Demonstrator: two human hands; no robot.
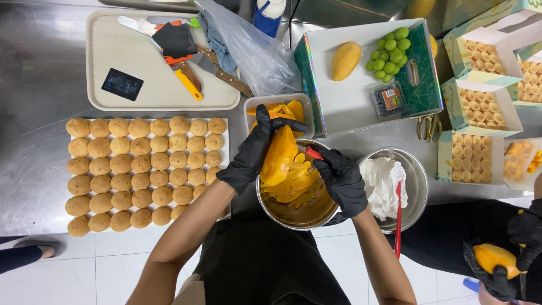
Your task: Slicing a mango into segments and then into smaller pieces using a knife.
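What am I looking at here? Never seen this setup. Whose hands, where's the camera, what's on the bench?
One picture, from a camera on a person's head, looking down at a steel worktable. No machine: two black-gloved hands. The left hand holds a peeled orange mango piece over a round steel bowl of mango slices. The right hand grips a small red-handled tool; its blade is hidden. Nearby: rows of round baked puffs, a beige tray of knives, a steel bowl of white cream. Bottom right, another person's gloved hands hold a mango.

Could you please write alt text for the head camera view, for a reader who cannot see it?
Seen from above, a black-gloved left hand holds a peeled mango over a steel bowl of mango slices while the right hand works it with a red-handled tool. Rows of round pastry shells lie beside it.
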